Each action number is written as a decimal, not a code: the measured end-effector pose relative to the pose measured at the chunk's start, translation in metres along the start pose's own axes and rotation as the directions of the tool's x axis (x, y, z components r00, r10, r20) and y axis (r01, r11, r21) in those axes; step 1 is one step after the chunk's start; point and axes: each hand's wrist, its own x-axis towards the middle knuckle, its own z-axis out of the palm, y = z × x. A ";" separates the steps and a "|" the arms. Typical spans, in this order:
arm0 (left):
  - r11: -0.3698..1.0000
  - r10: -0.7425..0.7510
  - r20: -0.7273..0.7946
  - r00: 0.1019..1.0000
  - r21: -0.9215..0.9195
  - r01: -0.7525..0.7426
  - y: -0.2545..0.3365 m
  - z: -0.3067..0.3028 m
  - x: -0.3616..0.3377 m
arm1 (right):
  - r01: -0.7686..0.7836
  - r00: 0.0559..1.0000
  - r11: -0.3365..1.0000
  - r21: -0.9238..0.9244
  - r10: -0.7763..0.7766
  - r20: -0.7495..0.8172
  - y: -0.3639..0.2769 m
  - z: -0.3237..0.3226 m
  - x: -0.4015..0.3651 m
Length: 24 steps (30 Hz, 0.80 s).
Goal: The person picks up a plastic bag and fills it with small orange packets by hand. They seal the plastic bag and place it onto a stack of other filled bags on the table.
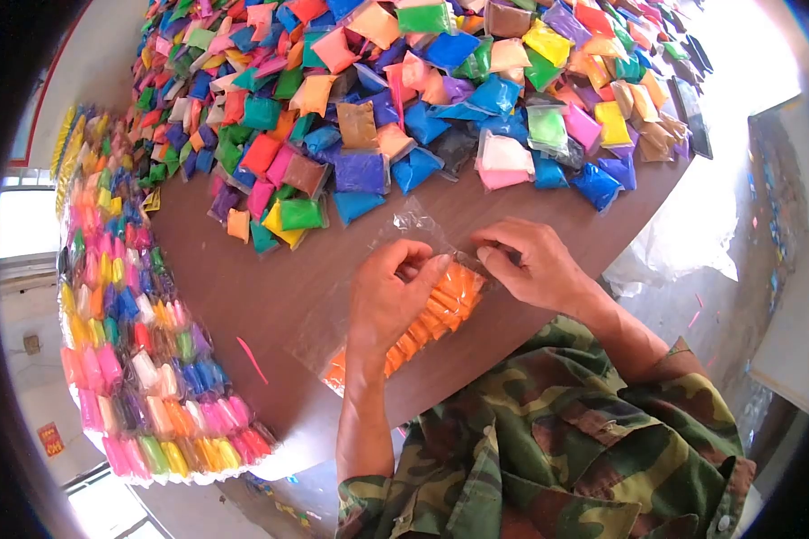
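A clear bag point(411, 225) packed with orange sticks point(448, 305) lies on the brown table point(243, 287) near its front edge, with the left hand point(391, 301) curled over it, fingers bent and gripping the plastic, and the right hand point(535, 268) pinching the bag's edge between thumb and fingertips. Just beyond the bag's open end sprawls a heap of coloured packets point(377, 99). 1 pink strip point(252, 359) lies loose to the left, near rows of filled bags point(135, 359) lining that side.

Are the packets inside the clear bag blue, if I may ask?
No, the packets inside the clear bag are orange.
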 end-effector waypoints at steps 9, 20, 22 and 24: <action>0.995 0.092 0.124 0.988 -0.037 -0.088 -0.008 0.012 0.004 | 0.010 1.000 1.000 0.007 -0.010 0.022 0.000 0.017 0.007; 0.993 0.112 0.114 0.987 -0.060 -0.105 -0.014 0.001 -0.004 | -0.033 0.998 0.996 0.089 0.038 -0.052 0.004 0.027 0.010; 0.986 0.136 0.096 0.986 -0.105 -0.126 -0.017 0.002 -0.003 | -0.025 0.998 0.997 0.068 0.029 -0.050 0.003 0.027 0.011; 0.989 0.140 0.098 0.985 -0.058 -0.134 -0.015 0.001 -0.003 | 0.020 0.998 0.998 0.056 -0.016 -0.060 0.002 0.028 0.014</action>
